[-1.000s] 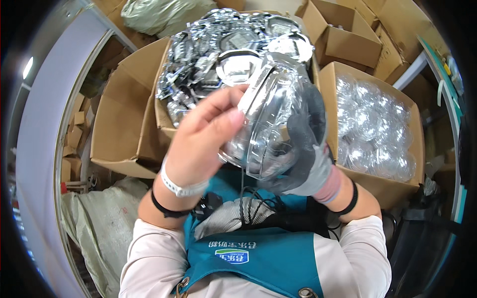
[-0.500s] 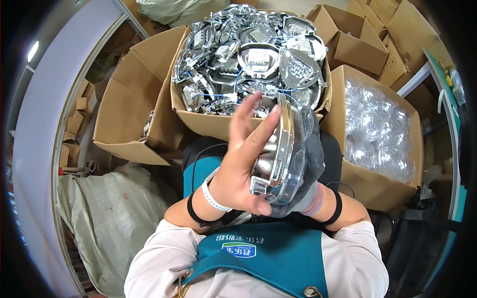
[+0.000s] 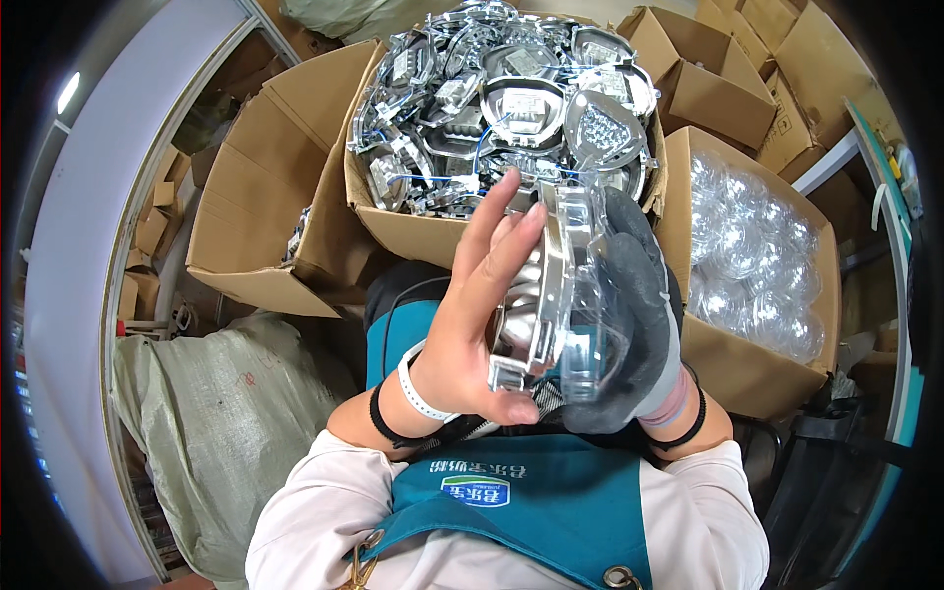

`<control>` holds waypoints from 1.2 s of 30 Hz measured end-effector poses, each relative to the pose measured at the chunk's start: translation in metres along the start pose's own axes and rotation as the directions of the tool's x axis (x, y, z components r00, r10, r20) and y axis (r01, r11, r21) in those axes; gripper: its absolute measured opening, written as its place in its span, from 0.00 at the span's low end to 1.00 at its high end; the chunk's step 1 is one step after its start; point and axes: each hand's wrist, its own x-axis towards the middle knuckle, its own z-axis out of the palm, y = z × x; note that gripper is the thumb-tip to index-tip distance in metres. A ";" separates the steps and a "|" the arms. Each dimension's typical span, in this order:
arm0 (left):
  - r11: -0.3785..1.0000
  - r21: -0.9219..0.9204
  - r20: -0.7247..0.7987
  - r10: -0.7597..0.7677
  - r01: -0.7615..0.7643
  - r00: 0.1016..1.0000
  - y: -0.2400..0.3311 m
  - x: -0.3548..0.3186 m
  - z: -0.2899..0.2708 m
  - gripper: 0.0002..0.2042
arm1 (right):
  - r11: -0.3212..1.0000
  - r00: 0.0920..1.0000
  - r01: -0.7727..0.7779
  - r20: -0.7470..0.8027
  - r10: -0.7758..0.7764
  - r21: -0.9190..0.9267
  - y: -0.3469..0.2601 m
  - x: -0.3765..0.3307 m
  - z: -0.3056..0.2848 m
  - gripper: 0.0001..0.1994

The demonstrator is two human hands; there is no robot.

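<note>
In front of my lap, my bare left hand (image 3: 470,295) grips a silver, chrome-like lamp housing (image 3: 521,320) standing on edge. Its fingers reach along the far part and the thumb lies near the bottom. From the other side, my right hand (image 3: 641,305), in a dark grey glove, holds a clear plastic lamp cover (image 3: 590,339). Cover and housing face each other; whether their rims touch all round I cannot tell. My glove hides part of the cover's outer side.
Straight ahead stands a carton (image 3: 408,228) heaped with silver lamp housings and blue wires. To its right is a carton (image 3: 742,356) of clear covers. An open carton (image 3: 261,197) stands left, above a pale woven sack (image 3: 221,433). More cartons (image 3: 713,98) lie at the far right.
My gloved right hand has shifted right and opened its grip somewhat, with the clear cover now showing more beside the housing. The left hand keeps the housing nearly in place.
</note>
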 end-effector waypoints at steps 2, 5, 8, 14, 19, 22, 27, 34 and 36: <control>0.998 0.028 0.007 -0.053 0.053 0.999 0.007 0.000 0.003 0.61 | 1.000 1.000 -0.009 0.010 0.008 0.019 0.000 -0.001 -0.004 0.56; 0.964 -0.065 0.001 -0.256 0.256 0.967 0.016 -0.001 0.010 0.60 | 0.999 0.999 -0.028 0.032 0.027 0.033 -0.003 -0.003 -0.008 0.56; 0.958 -0.013 -0.011 -0.287 0.287 0.958 0.020 -0.002 0.018 0.59 | 0.998 0.998 -0.046 0.054 0.044 0.036 -0.005 -0.002 -0.007 0.56; 0.961 0.274 -0.037 0.047 -0.035 0.998 -0.003 0.000 0.023 0.59 | 0.982 0.993 0.049 -0.116 -0.028 0.182 -0.006 0.005 -0.004 0.37; 0.899 -0.239 0.238 -0.312 0.367 0.920 -0.032 -0.002 0.042 0.51 | 0.999 0.957 0.029 -0.289 -0.018 0.032 -0.002 0.003 -0.018 0.13; 0.868 -0.309 0.166 -0.353 0.389 0.921 -0.034 -0.002 0.044 0.45 | 0.981 0.925 -0.094 -0.350 0.149 0.169 0.002 -0.004 -0.020 0.10; 0.853 0.521 0.130 -0.042 -0.032 0.991 -0.013 -0.008 0.045 0.25 | 0.984 0.863 -0.168 -0.475 0.175 0.058 0.013 -0.010 -0.019 0.09; 0.866 0.501 0.120 -0.081 0.010 0.989 -0.009 -0.006 0.043 0.13 | 0.977 0.856 -0.211 -0.474 0.206 0.044 0.019 -0.013 -0.017 0.08; 0.902 0.431 0.088 -0.003 -0.035 0.996 -0.011 -0.007 0.038 0.12 | 0.984 0.875 -0.073 -0.463 0.142 0.164 0.024 -0.014 -0.021 0.08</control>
